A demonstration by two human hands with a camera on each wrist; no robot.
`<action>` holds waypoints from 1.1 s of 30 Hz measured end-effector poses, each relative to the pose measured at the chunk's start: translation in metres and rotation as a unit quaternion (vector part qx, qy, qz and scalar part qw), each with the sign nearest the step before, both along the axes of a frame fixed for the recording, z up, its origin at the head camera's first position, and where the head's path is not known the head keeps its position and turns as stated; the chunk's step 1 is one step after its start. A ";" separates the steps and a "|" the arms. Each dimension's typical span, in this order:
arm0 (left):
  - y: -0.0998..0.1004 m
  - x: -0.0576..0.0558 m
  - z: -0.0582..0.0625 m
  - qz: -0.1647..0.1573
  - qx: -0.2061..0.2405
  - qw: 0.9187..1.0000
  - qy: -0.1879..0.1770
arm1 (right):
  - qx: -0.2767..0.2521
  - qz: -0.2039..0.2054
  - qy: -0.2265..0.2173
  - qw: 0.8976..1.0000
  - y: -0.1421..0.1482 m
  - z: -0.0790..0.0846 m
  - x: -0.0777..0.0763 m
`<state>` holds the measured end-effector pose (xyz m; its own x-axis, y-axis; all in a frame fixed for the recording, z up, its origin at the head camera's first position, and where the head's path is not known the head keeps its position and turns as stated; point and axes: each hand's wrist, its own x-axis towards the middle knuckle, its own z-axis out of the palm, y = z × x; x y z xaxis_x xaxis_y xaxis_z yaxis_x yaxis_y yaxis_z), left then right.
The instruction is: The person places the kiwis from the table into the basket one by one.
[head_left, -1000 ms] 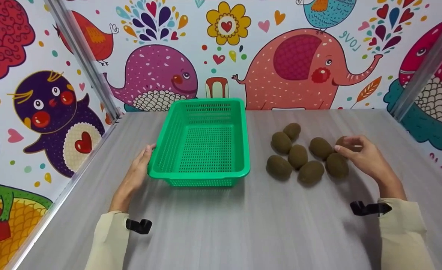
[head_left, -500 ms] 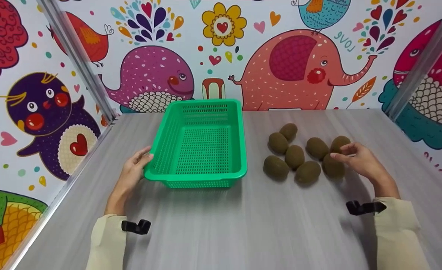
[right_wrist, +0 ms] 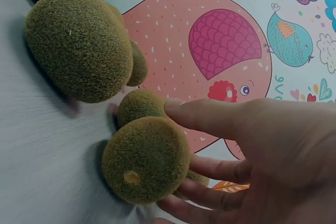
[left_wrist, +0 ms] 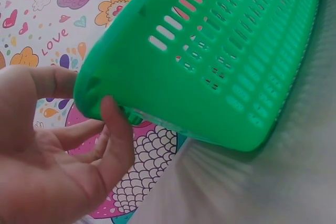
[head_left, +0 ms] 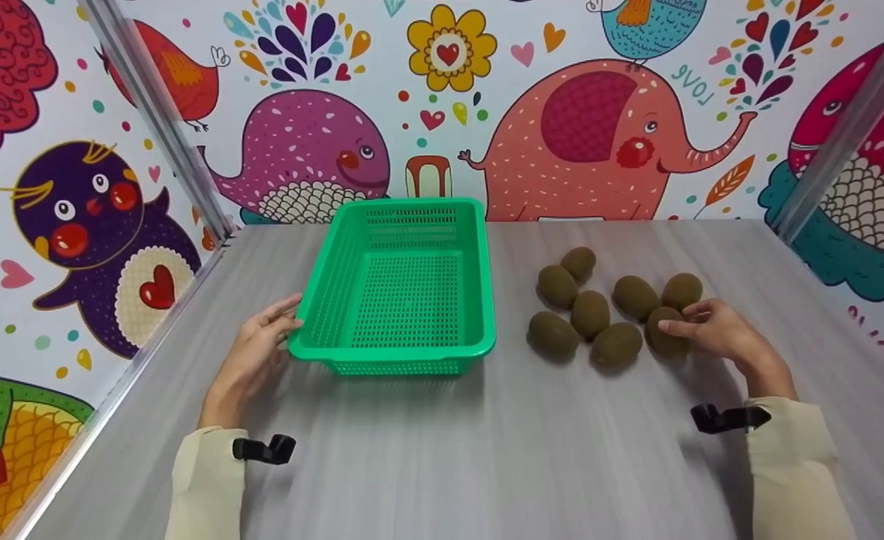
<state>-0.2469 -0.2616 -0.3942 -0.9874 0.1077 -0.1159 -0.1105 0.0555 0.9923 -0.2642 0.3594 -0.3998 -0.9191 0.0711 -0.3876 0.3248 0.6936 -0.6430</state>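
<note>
Held the left hand point(head_left: 251, 341) at the left rim of the green basket point(head_left: 389, 352), close to its near left corner, with the edge between thumb and a bent finger. Had the right hand point(head_left: 727, 330) at the right of the kiwi group, thumb and fingers spread wide around the near right kiwi point(head_left: 667, 334). Laid the long fingers along the far right side of that fruit and reached the thumb across its upper side; could not tell about firm thumb contact. Saw the same kiwi resting on the bench point(head_left: 502, 450), a small pale scar on one end.

Counted eight kiwis in all, grouped on the right of the bench, well apart from the basket. Found the far right kiwi point(head_left: 684, 289) and the egg-shaped kiwi point(head_left: 635, 296) just beyond the one between the fingers, and the near middle kiwi point(head_left: 616, 347) just to its left. Noted four more farther left, including the near left kiwi point(head_left: 552, 337) and the farthest kiwi point(head_left: 578, 262). Wore pale sleeves point(head_left: 795, 472) and a black mount point(head_left: 266, 448) at each wrist. Faced a brightly painted wall point(head_left: 577, 187) beyond the bench.
</note>
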 end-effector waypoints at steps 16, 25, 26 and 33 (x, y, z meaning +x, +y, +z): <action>-0.003 0.000 0.000 -0.013 0.004 1.000 -0.001 | -0.027 -0.004 -0.014 1.000 -0.005 -0.007 -0.002; -0.005 0.002 0.005 -0.007 -0.021 1.000 -0.013 | -0.044 0.004 -0.019 0.999 -0.008 0.000 -0.001; -0.006 0.002 0.005 -0.007 -0.025 1.000 -0.014 | -0.049 0.006 -0.018 0.999 -0.008 0.001 -0.001; -0.008 0.004 0.006 -0.003 -0.016 1.000 -0.025 | -0.113 0.009 0.004 0.993 -0.012 0.002 -0.002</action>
